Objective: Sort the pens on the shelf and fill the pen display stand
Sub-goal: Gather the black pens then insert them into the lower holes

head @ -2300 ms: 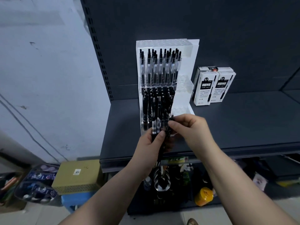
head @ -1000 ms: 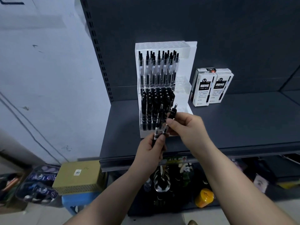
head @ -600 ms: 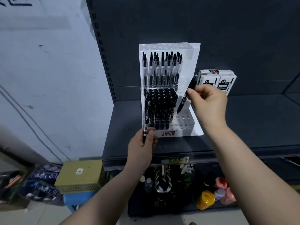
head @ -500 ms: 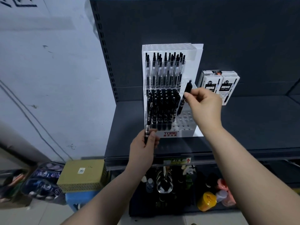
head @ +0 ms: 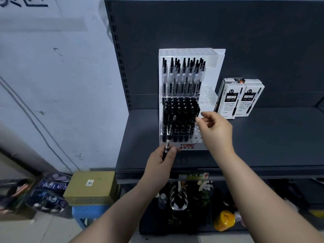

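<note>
At a dark grey metal shelf (head: pixel 271 141), my left hand (head: pixel 162 165) pinches a slim black plastic pen (head: pixel 168 142), likely light and slick, low on its barrel; my right hand (head: pixel 215 130) hangs loose, empty.

A dark grey shelf (head: pixel 263 146) with a matching back panel (head: pixel 245 32) carries a white pen display stand (head: pixel 220 67) towards its left end, upright and set back from the front edge. Just right of the stand are two white pen boxes (head: pixel 229 100), side by side and touching, apparently leaning on the panel.
</note>
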The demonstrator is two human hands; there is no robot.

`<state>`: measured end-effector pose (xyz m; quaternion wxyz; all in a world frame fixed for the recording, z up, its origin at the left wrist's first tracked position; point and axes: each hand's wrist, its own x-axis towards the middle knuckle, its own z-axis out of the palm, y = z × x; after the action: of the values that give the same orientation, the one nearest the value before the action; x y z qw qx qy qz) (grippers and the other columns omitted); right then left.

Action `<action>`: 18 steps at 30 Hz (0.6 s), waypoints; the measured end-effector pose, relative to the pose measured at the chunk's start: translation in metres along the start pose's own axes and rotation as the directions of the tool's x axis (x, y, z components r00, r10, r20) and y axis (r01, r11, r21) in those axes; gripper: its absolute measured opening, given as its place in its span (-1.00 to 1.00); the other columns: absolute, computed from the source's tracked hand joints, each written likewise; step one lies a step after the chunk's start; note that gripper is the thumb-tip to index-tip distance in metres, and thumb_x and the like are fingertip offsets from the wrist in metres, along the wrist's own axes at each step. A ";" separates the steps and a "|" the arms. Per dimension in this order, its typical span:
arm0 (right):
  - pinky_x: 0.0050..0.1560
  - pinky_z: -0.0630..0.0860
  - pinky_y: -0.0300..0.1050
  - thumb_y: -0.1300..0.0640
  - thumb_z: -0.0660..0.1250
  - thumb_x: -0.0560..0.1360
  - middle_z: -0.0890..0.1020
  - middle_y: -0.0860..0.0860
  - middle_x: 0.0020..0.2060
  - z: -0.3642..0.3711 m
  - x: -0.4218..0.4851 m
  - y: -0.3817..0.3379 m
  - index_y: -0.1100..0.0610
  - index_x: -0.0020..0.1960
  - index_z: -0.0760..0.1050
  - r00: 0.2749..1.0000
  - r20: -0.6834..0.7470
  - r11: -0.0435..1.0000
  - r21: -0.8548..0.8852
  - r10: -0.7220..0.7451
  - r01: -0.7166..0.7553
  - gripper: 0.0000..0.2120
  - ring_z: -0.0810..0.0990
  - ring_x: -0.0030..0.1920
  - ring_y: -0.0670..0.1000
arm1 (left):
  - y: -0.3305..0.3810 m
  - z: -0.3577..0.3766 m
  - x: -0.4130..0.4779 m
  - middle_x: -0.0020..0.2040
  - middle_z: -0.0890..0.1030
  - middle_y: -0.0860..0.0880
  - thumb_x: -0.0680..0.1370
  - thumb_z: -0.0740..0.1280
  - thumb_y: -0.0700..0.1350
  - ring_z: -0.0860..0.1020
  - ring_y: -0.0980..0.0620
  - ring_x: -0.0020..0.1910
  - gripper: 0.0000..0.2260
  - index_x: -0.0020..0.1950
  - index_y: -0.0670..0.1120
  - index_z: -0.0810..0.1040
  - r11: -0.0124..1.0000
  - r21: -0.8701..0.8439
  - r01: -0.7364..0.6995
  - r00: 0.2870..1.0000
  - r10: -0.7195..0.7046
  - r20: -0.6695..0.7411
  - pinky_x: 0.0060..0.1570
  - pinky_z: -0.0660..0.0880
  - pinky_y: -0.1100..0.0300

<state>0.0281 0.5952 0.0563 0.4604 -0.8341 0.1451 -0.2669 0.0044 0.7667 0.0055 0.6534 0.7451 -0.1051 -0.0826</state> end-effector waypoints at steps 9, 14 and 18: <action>-0.32 0.57 -0.19 0.22 0.45 0.44 0.63 -0.06 -0.45 -0.006 -0.049 -0.025 0.10 -0.23 0.59 0.976 0.218 0.962 0.266 0.002 -0.061 -0.90 0.59 -0.40 -0.12 | 0.012 0.015 -0.006 -0.31 0.46 0.09 0.64 0.10 0.01 0.38 0.21 -0.38 -0.84 -0.08 0.17 0.42 0.960 0.197 -0.200 0.977 0.182 0.108 -0.35 0.32 0.35; -0.21 0.59 -0.16 0.21 0.41 0.47 0.63 -0.01 -0.36 -0.028 -0.022 -0.031 0.05 -0.20 0.59 0.997 0.076 0.969 0.246 -0.025 0.005 -0.89 0.60 -0.29 -0.02 | 0.010 0.003 0.008 -0.11 0.54 0.10 0.53 0.21 0.15 0.50 0.22 -0.17 -0.76 0.14 0.10 0.45 0.918 0.322 -0.232 0.967 0.253 -0.026 -0.17 0.42 0.36; -0.14 0.56 -0.27 0.19 0.39 0.49 0.63 -0.08 -0.30 -0.037 0.004 -0.028 -0.01 -0.13 0.57 0.990 -0.107 0.979 0.172 -0.095 0.112 -0.89 0.64 -0.21 -0.03 | 0.002 -0.023 0.035 0.18 0.50 0.03 0.54 0.31 0.00 0.47 0.08 0.15 -0.64 0.32 -0.02 0.40 0.880 0.451 -0.148 0.946 0.259 -0.195 0.18 0.44 0.12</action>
<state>0.0103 0.5828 0.0977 0.5107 -0.7820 0.0995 -0.3431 0.0444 0.7794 0.0110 0.4859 0.8597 -0.1159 0.1065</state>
